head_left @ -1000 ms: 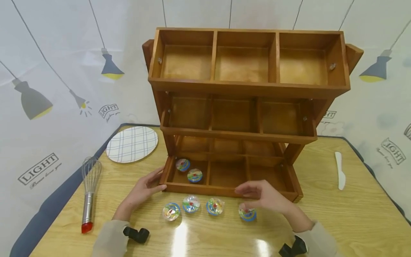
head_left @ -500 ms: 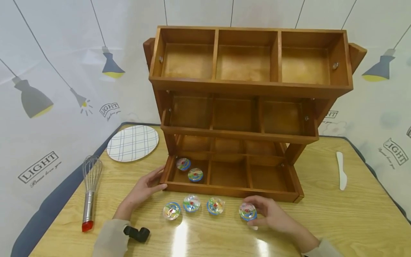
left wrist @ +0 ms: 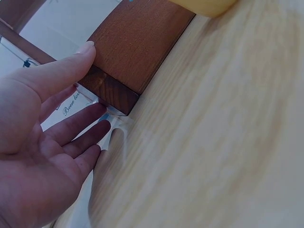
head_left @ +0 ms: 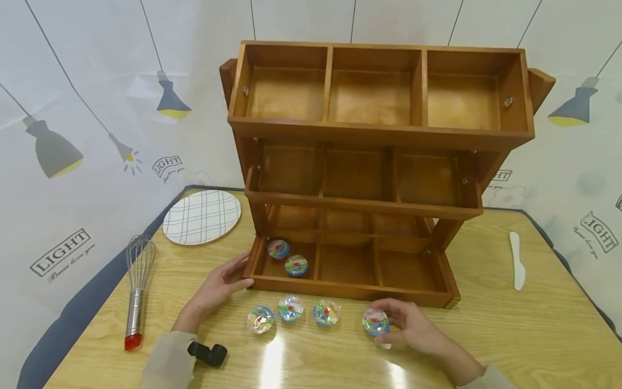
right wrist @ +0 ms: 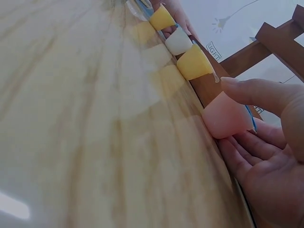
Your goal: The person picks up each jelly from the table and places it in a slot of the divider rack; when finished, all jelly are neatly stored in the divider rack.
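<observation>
My right hand (head_left: 413, 327) holds a pink jelly cup (head_left: 376, 322) on the table, thumb at its near side and fingers at its far side. In the right wrist view, the pink cup (right wrist: 228, 116) stands between thumb and fingers. My left hand (head_left: 218, 286) touches the lower left corner of a brown wooden shelf rack (head_left: 350, 289), its fingers loosely extended in the left wrist view. Three more jelly cups with printed lids, a left one (head_left: 260, 319), a middle one (head_left: 290, 308) and a right one (head_left: 326, 313), stand in front of the rack. Two cups (head_left: 296, 266) lie in its bottom left compartment.
The rack has tiers divided into compartments, the top tray (head_left: 379, 128) overhanging the lower ones. A checked plate (head_left: 202, 217) and a whisk (head_left: 137, 292) lie at the left. A white plastic knife (head_left: 517, 262) is at the right.
My right hand has come down from above the rack's front edge to the rightmost jelly cup and closed around it. The left hand stays at the rack's corner.
</observation>
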Tool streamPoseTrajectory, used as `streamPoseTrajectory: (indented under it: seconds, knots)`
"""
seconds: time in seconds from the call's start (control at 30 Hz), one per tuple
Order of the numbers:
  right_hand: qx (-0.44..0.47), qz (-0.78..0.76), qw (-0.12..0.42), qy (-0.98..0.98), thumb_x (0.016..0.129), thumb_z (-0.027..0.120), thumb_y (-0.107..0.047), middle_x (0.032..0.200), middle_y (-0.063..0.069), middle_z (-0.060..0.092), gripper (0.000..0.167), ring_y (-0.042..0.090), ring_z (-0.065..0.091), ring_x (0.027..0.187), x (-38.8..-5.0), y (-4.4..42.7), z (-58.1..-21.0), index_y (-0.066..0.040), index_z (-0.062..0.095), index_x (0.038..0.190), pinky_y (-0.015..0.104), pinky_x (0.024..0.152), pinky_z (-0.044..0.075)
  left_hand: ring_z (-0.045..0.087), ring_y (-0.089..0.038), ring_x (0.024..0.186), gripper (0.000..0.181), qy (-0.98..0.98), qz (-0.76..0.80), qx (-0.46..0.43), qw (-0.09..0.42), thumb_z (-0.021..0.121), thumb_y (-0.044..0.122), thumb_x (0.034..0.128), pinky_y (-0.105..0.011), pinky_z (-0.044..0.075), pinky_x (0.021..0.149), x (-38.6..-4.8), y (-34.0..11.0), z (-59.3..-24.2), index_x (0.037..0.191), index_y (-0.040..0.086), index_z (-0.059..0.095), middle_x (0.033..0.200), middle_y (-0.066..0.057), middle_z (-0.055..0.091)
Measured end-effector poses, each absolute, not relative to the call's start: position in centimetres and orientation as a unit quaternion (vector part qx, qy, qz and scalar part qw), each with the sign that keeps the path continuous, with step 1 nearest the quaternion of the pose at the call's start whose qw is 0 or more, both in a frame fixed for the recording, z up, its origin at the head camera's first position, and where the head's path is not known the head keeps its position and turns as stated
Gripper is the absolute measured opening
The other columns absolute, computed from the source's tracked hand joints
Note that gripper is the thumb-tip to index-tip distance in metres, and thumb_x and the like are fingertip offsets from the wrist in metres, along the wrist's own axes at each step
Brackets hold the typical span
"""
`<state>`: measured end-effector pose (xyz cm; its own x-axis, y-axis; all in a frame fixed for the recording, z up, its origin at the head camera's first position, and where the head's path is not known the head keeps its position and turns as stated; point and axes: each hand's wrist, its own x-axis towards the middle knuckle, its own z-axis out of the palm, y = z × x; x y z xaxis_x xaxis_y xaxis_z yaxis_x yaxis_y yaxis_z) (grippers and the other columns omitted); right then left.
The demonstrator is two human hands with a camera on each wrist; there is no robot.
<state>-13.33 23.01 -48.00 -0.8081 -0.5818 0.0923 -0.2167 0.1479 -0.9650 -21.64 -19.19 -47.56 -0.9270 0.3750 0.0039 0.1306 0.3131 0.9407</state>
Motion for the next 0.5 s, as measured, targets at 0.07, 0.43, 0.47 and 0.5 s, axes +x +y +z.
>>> streamPoseTrajectory:
  seconds: [0.07,0.43,0.47,0.5]
  knots:
    - [-0.265,-0.596,0.155,0.742,0.075,0.068,-0.008,0.114,0.031,0.049,0.055,0.004,0.056,0.102,-13.25,22.99,-47.97,0.01,0.043,0.119,0.015,0.089,0.044,0.033,-0.03,0.13,0.067,0.804,0.564,0.157,0.108,0.063,0.028,0.0813,-0.047,0.028,0.103,-21.63,-19.2,-47.56,0.139,0.02,0.03,0.139,-0.017,0.037]
    - [-0.257,-0.598,0.139,0.746,0.075,0.069,-0.008,0.114,0.03,0.05,0.055,0.003,0.056,0.101,-13.13,22.57,-47.4,0.011,0.044,0.119,0.014,0.089,0.043,0.032,-0.03,0.13,0.067,0.807,0.561,0.153,0.106,0.063,0.028,0.081,-0.047,0.027,0.104,-21.6,-19.13,-47.47,0.139,0.019,0.03,0.139,-0.017,0.037]
    - [-0.259,-0.598,0.126,0.748,0.074,0.069,-0.008,0.114,0.031,0.051,0.054,0.002,0.056,0.101,-13.22,22.39,-47.24,0.011,0.045,0.119,0.014,0.089,0.043,0.032,-0.03,0.13,0.067,0.806,0.562,0.154,0.106,0.063,0.028,0.0811,-0.047,0.027,0.104,-21.6,-19.15,-47.48,0.139,0.019,0.03,0.139,-0.017,0.037]
    - [-0.261,-0.598,0.112,0.749,0.074,0.069,-0.008,0.113,0.031,0.052,0.054,0.002,0.056,0.101,-13.37,22.14,-47.03,0.011,0.045,0.118,0.015,0.088,0.044,0.031,-0.03,0.13,0.067,0.805,0.563,0.153,0.106,0.063,0.028,0.081,-0.047,0.027,0.104,-21.61,-19.17,-47.5,0.139,0.019,0.031,0.139,-0.017,0.037]
